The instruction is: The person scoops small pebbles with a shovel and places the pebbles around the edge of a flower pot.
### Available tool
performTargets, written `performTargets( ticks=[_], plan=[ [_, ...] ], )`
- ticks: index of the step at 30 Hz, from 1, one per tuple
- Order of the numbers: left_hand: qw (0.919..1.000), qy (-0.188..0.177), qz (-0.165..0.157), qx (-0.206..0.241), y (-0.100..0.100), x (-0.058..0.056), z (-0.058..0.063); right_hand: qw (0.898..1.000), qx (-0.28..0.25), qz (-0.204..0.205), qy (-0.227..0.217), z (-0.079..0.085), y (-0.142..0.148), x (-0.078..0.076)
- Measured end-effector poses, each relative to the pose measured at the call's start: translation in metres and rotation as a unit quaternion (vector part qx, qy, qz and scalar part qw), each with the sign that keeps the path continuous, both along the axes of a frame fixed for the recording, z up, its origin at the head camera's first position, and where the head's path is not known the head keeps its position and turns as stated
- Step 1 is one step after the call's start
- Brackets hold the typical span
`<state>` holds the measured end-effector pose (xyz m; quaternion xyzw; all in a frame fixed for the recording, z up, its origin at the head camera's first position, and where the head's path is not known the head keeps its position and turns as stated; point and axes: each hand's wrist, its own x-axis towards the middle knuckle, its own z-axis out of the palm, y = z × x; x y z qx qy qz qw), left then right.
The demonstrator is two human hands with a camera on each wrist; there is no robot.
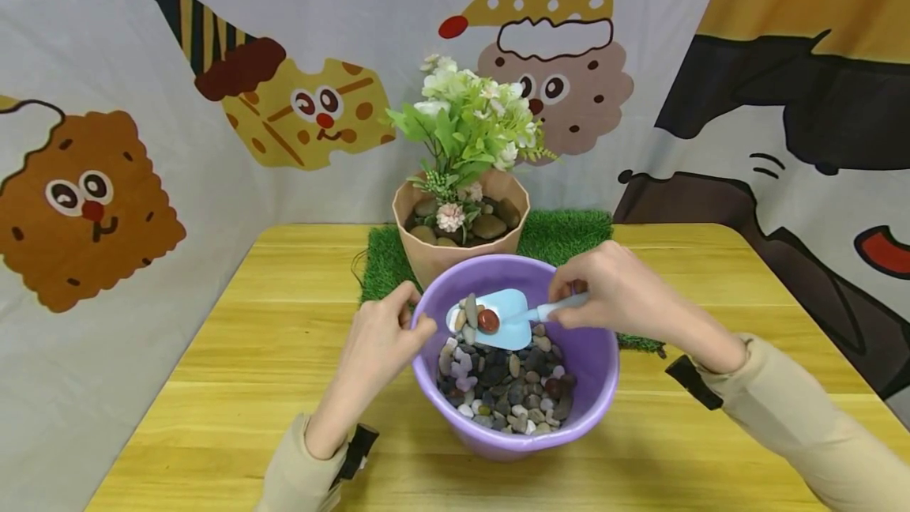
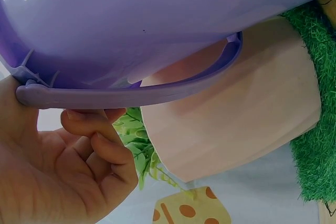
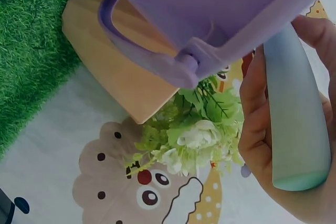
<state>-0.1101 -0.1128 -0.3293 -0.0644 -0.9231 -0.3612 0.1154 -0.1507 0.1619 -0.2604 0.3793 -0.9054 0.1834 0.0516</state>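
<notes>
A purple bucket (image 1: 600, 385) full of small pebbles (image 1: 512, 393) stands on the wooden table. My left hand (image 1: 380, 338) grips its left rim, thumb at the edge and fingers curled beside the bucket's handle (image 2: 121, 97), which hangs along the outer wall. With my right hand (image 1: 614, 291) I hold a light blue toy shovel by its handle (image 3: 294, 114). The shovel's blade (image 1: 513, 338) is inside the bucket, over the pebbles. On the blade lie several grey and tan stones (image 1: 469, 313) and a shiny reddish-brown stone (image 1: 488, 321).
Right behind the bucket stands a peach flowerpot (image 1: 434, 259) with larger stones and white-flowered greenery (image 1: 469, 117). It sits on a green turf mat (image 1: 569, 225). A cartoon-printed cloth (image 1: 419, 38) hangs behind the wooden table (image 1: 284, 322).
</notes>
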Motion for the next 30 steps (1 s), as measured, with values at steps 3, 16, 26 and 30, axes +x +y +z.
performTargets(
  ticks=[3, 16, 26, 30],
  plan=[
    [1.0000, 0.000, 0.000, 0.000, 0.000, 0.000, 0.000, 1.000, 0.001, -0.008, -0.001, 0.004, 0.000, -0.001],
    [1.0000, -0.009, 0.002, 0.003, 0.000, 0.001, 0.001, 0.998, 0.014, -0.062, 0.014, 0.017, 0.003, -0.014],
    [1.0000, -0.007, 0.004, 0.002, 0.001, 0.001, 0.001, 0.994, 0.030, -0.110, 0.004, 0.030, 0.003, -0.033],
    [1.0000, -0.006, 0.005, 0.002, 0.001, 0.001, 0.001, 0.990, 0.035, -0.138, 0.002, 0.034, 0.001, -0.042]
  ],
)
